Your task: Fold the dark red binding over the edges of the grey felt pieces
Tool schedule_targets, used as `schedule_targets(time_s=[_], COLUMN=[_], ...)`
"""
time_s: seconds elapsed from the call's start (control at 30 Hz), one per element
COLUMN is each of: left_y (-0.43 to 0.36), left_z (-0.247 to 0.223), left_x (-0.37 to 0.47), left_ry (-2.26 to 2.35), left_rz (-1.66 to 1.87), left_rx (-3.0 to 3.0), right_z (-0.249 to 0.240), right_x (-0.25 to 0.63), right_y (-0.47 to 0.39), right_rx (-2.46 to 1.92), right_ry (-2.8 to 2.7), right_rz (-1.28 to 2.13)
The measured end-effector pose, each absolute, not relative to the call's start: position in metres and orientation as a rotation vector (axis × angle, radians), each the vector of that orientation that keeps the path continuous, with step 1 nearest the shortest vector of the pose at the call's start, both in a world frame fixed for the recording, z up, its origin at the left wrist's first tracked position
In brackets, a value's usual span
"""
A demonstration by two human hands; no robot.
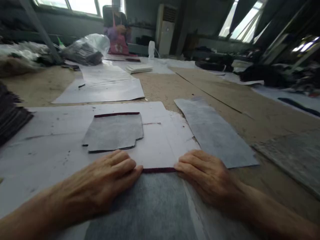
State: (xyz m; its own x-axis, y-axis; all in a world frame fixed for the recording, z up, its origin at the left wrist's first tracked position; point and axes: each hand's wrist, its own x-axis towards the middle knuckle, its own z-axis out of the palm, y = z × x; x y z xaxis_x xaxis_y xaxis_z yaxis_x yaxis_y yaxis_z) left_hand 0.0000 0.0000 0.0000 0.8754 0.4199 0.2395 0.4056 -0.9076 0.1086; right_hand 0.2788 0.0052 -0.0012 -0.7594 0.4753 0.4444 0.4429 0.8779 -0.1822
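A grey fabric piece (155,206) lies in front of me, its far edge turned over into a narrow dark red strip. My left hand (110,180) pinches the left end of that folded edge, fingers closed. At the right end, my right hand (205,173) has its fingers pressed together on the same edge. The strip shows between the two hands; its ends are hidden under my fingers. Just beyond my left hand, a second grey fabric piece (115,131) lies flat, with a dark red strip along its far edge and a notched right corner.
White sheets (62,120) cover part of the brown table (160,90). A pale grey fabric panel (215,133) lies right of centre. A dark fabric stack (12,113) rises at the left. Farther back are a plastic-wrapped bundle (86,50), a white bottle (151,50) and a person (117,33) in a pink apron.
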Motion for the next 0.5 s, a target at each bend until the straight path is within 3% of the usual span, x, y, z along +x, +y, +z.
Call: schedule_targets(time_s=[0.5], left_y=[0.005], left_z=[-0.0057], left_x=[-0.0065], left_ry=[0.691], left_rz=[0.299], left_rx=[3.004], right_z=[-0.0044], right_x=[0.2873], right_y=[0.0021], right_rx=[-0.735], right_ry=[-2.525], right_rz=[0.201])
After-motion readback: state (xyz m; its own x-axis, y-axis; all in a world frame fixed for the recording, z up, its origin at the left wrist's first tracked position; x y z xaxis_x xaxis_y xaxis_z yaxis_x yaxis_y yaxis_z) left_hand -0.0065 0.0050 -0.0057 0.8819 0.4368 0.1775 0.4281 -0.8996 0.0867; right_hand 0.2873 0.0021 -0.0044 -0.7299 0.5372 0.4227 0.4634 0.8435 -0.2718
